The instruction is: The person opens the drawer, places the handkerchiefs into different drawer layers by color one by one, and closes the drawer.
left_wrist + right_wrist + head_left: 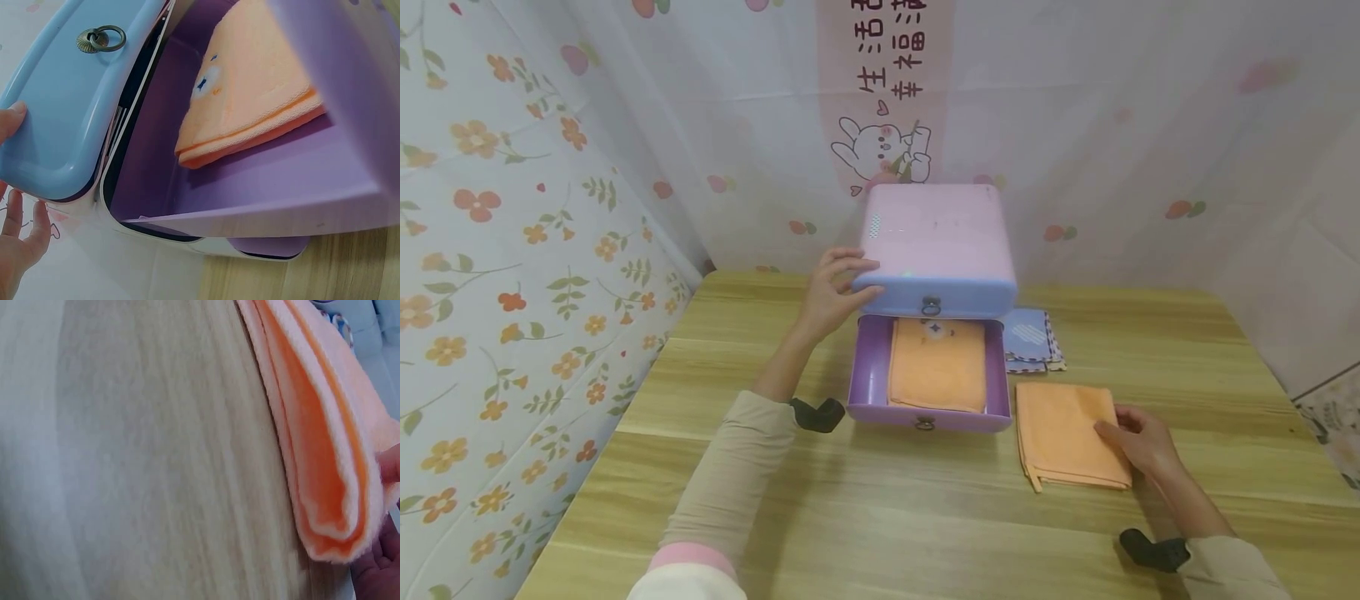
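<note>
A small pink-topped drawer cabinet (pixel 936 233) stands at the back of the table. My left hand (pixel 829 298) rests at its left corner, the thumb on the front of the closed blue upper drawer (pixel 62 106) and the fingers along the side. Below, the purple drawer (pixel 868 362) is pulled out, with a folded orange towel (pixel 936 375) lying in it. A second folded orange towel (pixel 1060 433) lies on the table to the drawer's right. My right hand (pixel 1142 442) pinches its right edge, thumb on top and fingers beneath; the right wrist view shows the layered fold.
Folded blue cloths (pixel 1028 337) with striped edging lie beside the cabinet, behind the second towel. Ring handles (pixel 931 306) hang on the drawer fronts. Patterned curtains (pixel 760 125) close off the back and left of the wooden table (pixel 880 525).
</note>
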`<state>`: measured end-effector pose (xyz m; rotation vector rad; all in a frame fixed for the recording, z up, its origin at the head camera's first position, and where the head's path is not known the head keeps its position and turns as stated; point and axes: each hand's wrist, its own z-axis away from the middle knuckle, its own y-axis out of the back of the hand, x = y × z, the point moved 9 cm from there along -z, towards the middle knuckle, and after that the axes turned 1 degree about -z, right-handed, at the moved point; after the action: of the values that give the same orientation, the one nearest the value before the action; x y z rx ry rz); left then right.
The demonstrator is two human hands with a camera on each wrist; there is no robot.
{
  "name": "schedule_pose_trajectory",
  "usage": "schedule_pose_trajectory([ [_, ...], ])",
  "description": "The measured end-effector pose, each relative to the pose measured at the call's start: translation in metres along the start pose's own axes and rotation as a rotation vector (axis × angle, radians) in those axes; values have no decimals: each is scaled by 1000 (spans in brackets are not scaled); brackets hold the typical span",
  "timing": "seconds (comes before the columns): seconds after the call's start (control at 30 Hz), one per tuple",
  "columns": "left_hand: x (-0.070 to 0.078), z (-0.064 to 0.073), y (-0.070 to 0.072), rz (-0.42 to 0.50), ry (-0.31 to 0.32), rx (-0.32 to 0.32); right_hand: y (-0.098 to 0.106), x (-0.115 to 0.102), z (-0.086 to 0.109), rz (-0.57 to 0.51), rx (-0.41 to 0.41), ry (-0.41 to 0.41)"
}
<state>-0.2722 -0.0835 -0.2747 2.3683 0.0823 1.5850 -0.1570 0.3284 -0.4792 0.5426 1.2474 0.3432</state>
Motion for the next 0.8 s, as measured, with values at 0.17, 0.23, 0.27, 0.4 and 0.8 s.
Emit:
schedule_pose_trajectory([
  [0.17,1,0,0,3,-2,-1,2,-2,0,13,-18,21],
  [0.23,2,0,0,4,4,-4,2,-3,0,24,-34,33],
  [0.27,2,0,0,5,8,-5,2,-4,0,30,-42,43],
  [0.4,2,1,0,3,10,-7,0,-5,-2,28,-78,73],
  [0.8,-1,-1,1,6,5,-10,-6,6,-4,-84,-190,25],
])
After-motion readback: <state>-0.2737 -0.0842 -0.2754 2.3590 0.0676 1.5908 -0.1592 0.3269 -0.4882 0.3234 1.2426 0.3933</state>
